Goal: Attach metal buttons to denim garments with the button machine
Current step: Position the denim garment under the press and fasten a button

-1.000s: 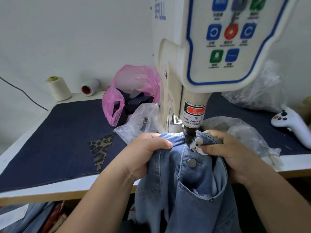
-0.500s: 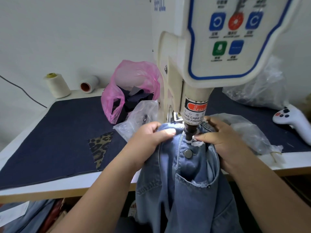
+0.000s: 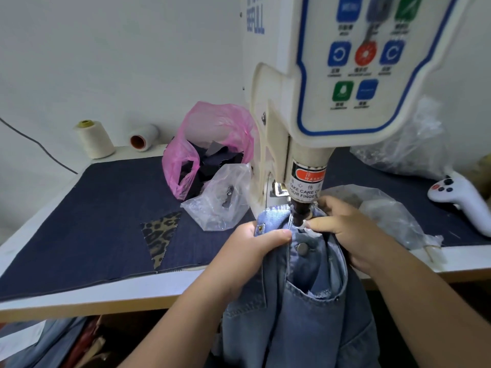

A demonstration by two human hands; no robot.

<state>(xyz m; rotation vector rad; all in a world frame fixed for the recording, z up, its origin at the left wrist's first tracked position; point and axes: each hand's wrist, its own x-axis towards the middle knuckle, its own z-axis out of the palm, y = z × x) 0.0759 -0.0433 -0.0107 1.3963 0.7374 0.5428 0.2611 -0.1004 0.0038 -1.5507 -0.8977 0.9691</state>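
The denim garment [image 3: 300,309] was washed blue cloth, soft and matt, with a frayed pocket edge. On it sat a metal button [image 3: 302,247], dull grey with a faint sheen. The button machine [image 3: 332,83] had a smooth cream plastic shell with a slight gloss, and its punch tip [image 3: 298,213] looked like dark metal. A dark navy cloth mat [image 3: 87,216], matt and finely woven, covered the table, with a leopard-print fabric patch [image 3: 159,235] set in it. To the far left a thin pink plastic bag [image 3: 210,139] was crinkled and translucent; the clear plastic bag [image 3: 223,200] beside it was glossy. The thread cone [image 3: 93,139] was matt cream.
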